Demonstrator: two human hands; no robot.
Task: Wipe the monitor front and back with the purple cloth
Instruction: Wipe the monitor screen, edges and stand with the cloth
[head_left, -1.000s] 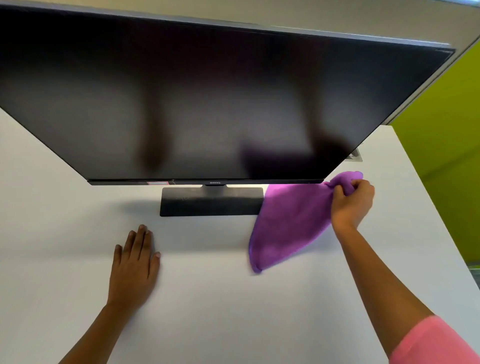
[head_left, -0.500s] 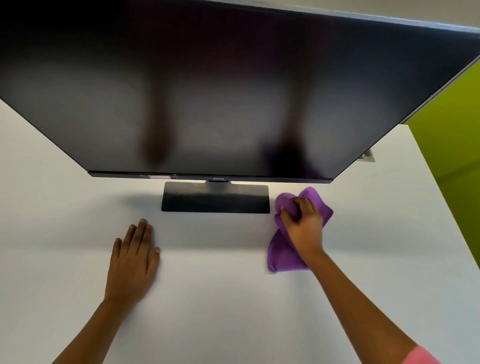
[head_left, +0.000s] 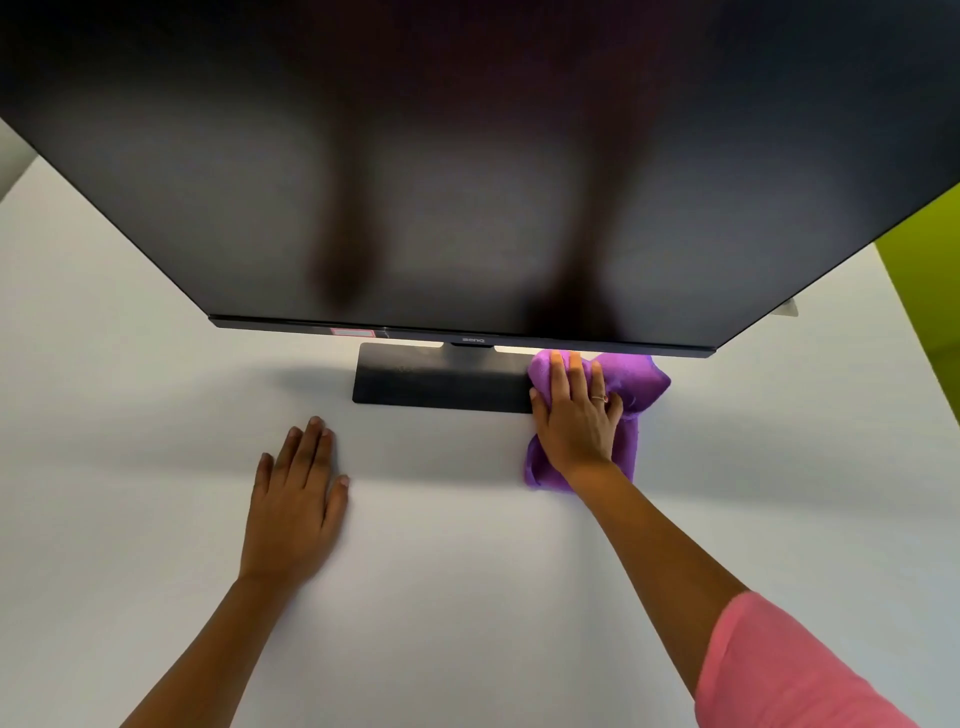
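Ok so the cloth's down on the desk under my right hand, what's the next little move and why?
Probably gather the purple cloth and lift it to the screen. Your right hand lies flat on it beside the stand base, below the bezel, so nothing touches the monitor yet.

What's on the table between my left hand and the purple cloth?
Nothing: in the head view the white table is bare between the left hand and the purple cloth. The monitor's dark base sits farther back, beside the cloth.
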